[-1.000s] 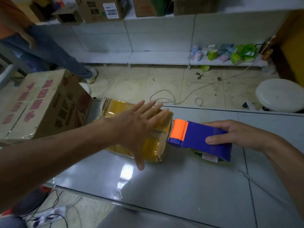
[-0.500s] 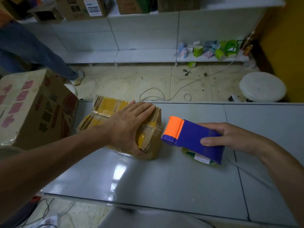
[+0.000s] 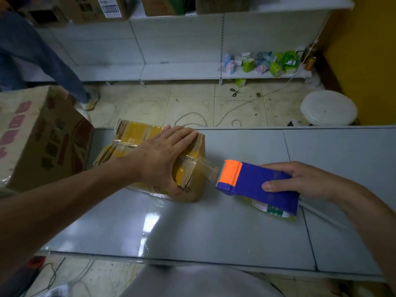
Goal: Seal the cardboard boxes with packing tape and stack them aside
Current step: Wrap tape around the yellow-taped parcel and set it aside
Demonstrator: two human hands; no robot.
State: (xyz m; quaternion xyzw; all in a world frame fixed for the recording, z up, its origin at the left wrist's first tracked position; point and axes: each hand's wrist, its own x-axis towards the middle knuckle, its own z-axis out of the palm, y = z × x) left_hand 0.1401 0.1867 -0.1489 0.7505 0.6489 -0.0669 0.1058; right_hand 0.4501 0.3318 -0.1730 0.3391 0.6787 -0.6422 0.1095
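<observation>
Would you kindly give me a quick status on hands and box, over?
Left hand flat on small box. Right hand grips tape dispenser, tape strip stretched to box. Nothing in the way.

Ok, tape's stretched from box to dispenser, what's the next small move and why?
Probably tilt the dispenser so its toothed edge cuts the tape. The strip already reaches the box end and runs taut to that edge, the left hand presses the box down, and the right hand grips the dispenser.

On our bench (image 3: 214,232), the small box (image 3: 132,136) sits between a larger box (image 3: 42,138) at left and the tape dispenser (image 3: 252,183) at right.
</observation>
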